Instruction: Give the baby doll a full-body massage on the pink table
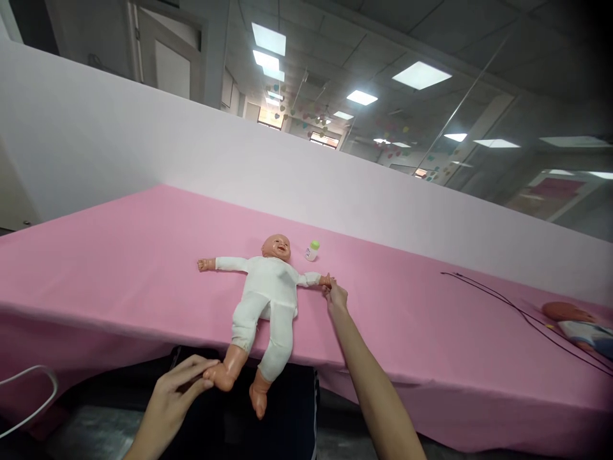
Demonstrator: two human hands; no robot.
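A baby doll with a white cloth body lies on its back on the pink-covered table, head toward the wall. Its legs hang over the near edge. With thumb and fingers, my left hand pinches the doll's foot at the left. Out to the right, my right hand grips the doll's small hand at the end of its stretched arm. The doll's other arm lies straight out to the left, untouched. Near its head stands a small bottle with a green cap.
Thin black cables run across the table's right side. Beside them lies a second doll, partly cut off by the frame. A white wall with glass above it borders the far edge. A white cable loops at lower left.
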